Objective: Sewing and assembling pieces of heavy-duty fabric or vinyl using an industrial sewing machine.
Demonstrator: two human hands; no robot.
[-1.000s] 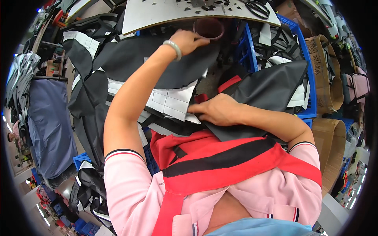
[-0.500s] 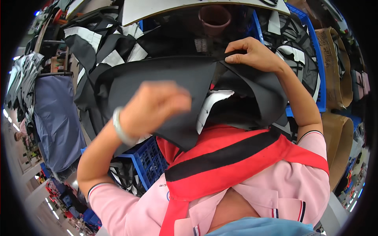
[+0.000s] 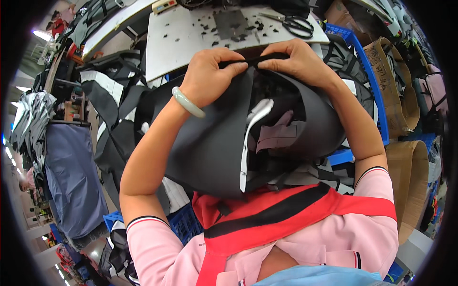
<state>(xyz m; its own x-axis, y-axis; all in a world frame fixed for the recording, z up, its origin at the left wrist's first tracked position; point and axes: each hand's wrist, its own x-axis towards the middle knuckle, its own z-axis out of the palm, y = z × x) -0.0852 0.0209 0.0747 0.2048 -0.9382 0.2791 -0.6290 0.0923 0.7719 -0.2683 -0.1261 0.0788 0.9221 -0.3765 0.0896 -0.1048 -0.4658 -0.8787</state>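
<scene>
A large black fabric piece (image 3: 205,138) hangs from both my hands, its upper edge raised close to the white table. My left hand (image 3: 210,74), with a pale bangle on the wrist, pinches that edge between thumb and fingers. Just beside it, my right hand (image 3: 298,62) grips the same edge, the two thumbs a small gap apart. Below the hands the fabric bulges open, and a white strip (image 3: 253,126) runs down along one of its edges. Inside the opening a greyish-pink patch (image 3: 277,136) shows.
Black-handled scissors (image 3: 296,26) and dark scraps lie on the white table (image 3: 164,45) ahead. A blue crate (image 3: 377,90) of black pieces stands right, beside cardboard boxes (image 3: 405,186). More black and white pieces (image 3: 112,95) are heaped at left.
My left hand has come up and right to take hold of the fabric's edge beside my right hand. The fabric is lifted and opened wider. More of the table shows.
</scene>
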